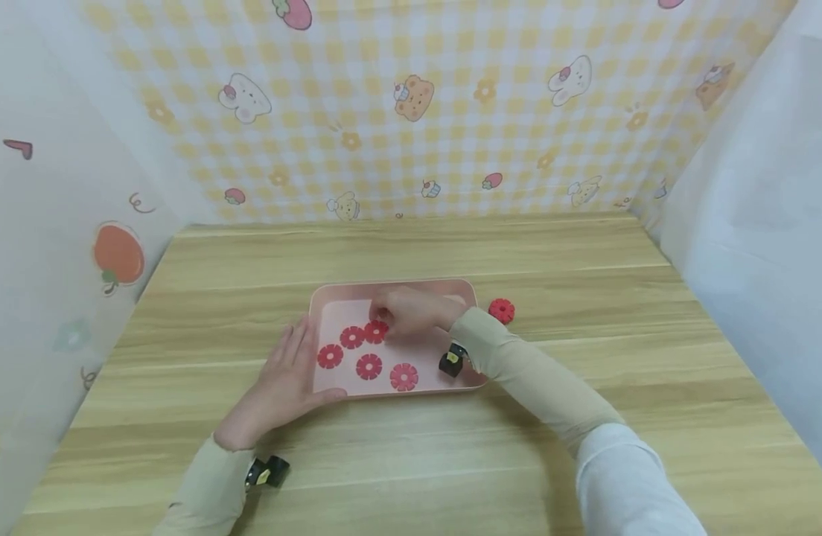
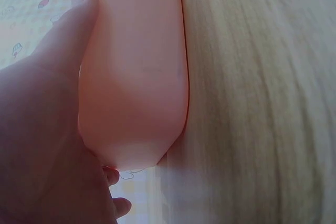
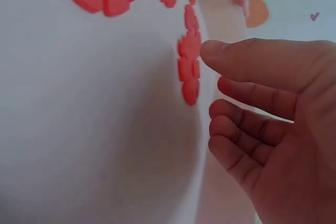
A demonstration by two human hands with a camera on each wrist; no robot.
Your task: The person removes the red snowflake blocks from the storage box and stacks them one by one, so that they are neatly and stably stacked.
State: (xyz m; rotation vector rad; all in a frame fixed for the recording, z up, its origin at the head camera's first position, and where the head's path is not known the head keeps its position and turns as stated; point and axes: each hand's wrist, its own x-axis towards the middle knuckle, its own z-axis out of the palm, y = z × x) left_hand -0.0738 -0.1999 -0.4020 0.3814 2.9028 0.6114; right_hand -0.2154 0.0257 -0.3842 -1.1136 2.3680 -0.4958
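A shallow pink tray (image 1: pixel 444 381) lies on the table with several red flower-shaped discs with notched edges in it. My left hand (image 1: pixel 285 376) rests against the tray's left front corner, its fingers fairly straight along the left side and its thumb along the front rim. Over the tray's inside, my right hand (image 1: pixel 411 309) is right by the farthest red disc (image 1: pixel 376 332). In the right wrist view the thumb of my right hand (image 3: pixel 262 108) comes close to that disc (image 3: pixel 189 69); the other fingers are loosely bent, holding nothing visible. Whether the thumb touches it, I cannot tell.
Another red disc (image 1: pixel 501 310), seemingly on top of others, lies on the wooden table (image 1: pixel 411 461) just right of the tray. Behind the table hangs a yellow checked cloth (image 1: pixel 384 149); pale sheets (image 1: pixel 753 186) stand at both sides.
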